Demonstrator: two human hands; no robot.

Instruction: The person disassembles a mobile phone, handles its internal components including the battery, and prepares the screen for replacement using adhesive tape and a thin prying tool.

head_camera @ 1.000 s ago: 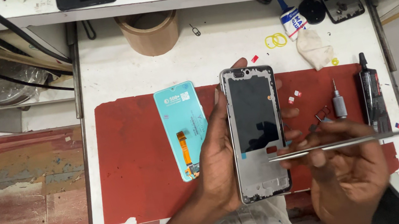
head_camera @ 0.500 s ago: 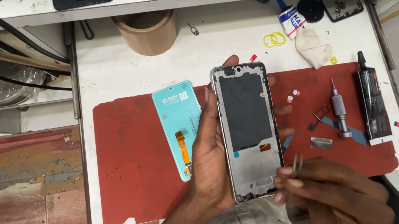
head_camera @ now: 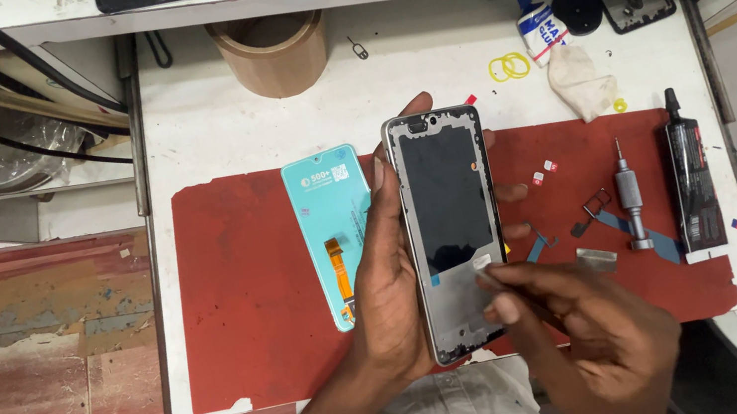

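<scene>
Left hand (head_camera: 384,295) grasps phone frame (head_camera: 451,233) upright by its edges above red mat (head_camera: 242,290), steadying it; right hand (head_camera: 594,339), at 5 o'clock, pinches small tool tip (head_camera: 483,265) against frame's lower panel.

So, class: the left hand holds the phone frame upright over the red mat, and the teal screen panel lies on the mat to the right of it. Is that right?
Not quite. In the head view the teal screen panel lies to the left of the phone frame, not the right. The rest stands: the left hand holds the frame over the red mat.
</scene>
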